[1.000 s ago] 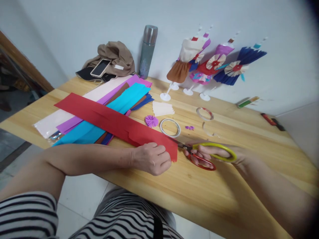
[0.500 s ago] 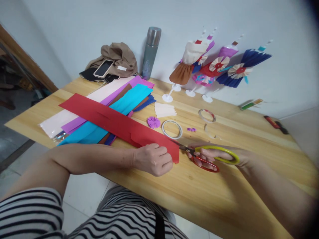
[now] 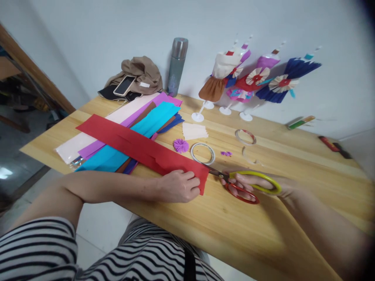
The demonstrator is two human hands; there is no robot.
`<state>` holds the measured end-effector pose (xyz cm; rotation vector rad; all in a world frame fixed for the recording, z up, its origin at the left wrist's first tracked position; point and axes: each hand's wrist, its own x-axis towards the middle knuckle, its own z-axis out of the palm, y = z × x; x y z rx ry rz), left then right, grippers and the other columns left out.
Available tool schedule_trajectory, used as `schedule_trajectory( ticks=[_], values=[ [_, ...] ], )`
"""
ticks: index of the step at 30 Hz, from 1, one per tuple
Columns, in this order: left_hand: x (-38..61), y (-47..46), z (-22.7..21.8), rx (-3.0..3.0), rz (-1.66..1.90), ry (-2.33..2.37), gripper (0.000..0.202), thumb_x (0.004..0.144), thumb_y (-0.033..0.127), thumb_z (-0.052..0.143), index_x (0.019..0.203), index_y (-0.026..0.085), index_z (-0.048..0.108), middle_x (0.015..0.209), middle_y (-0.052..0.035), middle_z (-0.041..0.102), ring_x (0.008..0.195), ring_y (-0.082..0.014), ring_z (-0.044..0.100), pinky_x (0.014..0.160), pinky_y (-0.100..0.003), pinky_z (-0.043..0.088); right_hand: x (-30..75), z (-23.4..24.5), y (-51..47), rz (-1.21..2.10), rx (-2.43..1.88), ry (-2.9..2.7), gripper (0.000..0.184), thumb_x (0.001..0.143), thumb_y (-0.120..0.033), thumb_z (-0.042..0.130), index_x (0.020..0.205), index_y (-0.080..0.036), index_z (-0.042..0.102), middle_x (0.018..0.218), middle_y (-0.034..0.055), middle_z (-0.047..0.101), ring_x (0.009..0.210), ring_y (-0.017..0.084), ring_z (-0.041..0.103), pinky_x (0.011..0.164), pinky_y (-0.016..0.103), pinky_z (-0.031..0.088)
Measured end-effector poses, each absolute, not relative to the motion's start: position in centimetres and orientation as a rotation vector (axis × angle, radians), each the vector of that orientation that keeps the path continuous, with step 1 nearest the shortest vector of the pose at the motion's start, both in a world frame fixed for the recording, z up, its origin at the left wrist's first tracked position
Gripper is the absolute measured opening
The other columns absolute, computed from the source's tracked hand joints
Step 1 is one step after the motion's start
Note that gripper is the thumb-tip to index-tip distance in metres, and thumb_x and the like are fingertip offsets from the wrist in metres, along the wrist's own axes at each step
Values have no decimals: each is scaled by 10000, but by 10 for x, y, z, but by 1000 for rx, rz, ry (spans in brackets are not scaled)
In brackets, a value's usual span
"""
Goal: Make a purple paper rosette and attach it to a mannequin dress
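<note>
A long red paper strip lies across a pile of coloured paper sheets on the wooden table. My left hand pinches the strip's near end with closed fingers. My right hand grips scissors with one yellow and one red handle. Their blades point left and touch the strip's end edge.
A tape ring, a purple paper flower, a cream paper piece and another tape ring lie behind the scissors. Paper-dressed figures on stands, a flask and a phone on cloth are along the wall.
The strip's near end has shifted slightly left with my left hand. The scissors stay at its edge. The view has drifted a little.
</note>
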<state>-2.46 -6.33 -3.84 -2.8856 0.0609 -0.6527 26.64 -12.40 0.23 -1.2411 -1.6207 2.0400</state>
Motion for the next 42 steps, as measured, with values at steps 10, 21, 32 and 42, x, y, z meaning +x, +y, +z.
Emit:
schedule_trajectory(
  ticks=[10, 21, 32, 42],
  values=[
    [-26, -67, -32, -2856, -639, 67, 166, 928, 98, 493, 890, 121, 653, 783, -82, 634, 706, -176, 527, 529, -303, 325, 270, -3, -128, 1989, -1300, -1614, 613, 891, -708, 473, 1070, -136, 602, 842, 80, 609, 487, 72, 475, 424, 201, 427],
    [-20, -77, -30, -2967, -424, -66, 126, 911, 127, 520, 845, 118, 627, 865, -110, 641, 776, -215, 548, 536, -314, 371, 269, -2, -124, 2036, -1238, -1593, 500, 931, -629, 485, 972, -138, 570, 790, 40, 573, 497, 65, 477, 426, 188, 415],
    [-24, -85, -38, -2950, -414, -155, 194, 937, 134, 484, 1020, 92, 655, 1129, -183, 673, 900, -233, 587, 664, -342, 457, 273, -6, -116, 2048, -1285, -1631, 528, 919, -660, 489, 1039, -147, 533, 773, 8, 544, 459, 46, 431, 389, 180, 358],
    [-25, -81, -46, -3034, -456, -170, 253, 946, 205, 506, 1141, 110, 636, 1122, -159, 666, 991, -242, 572, 836, -379, 461, 271, 1, -116, 1984, -1493, -1735, 448, 894, -583, 596, 1050, -165, 555, 723, -34, 479, 487, 48, 386, 407, 177, 308]
  ],
)
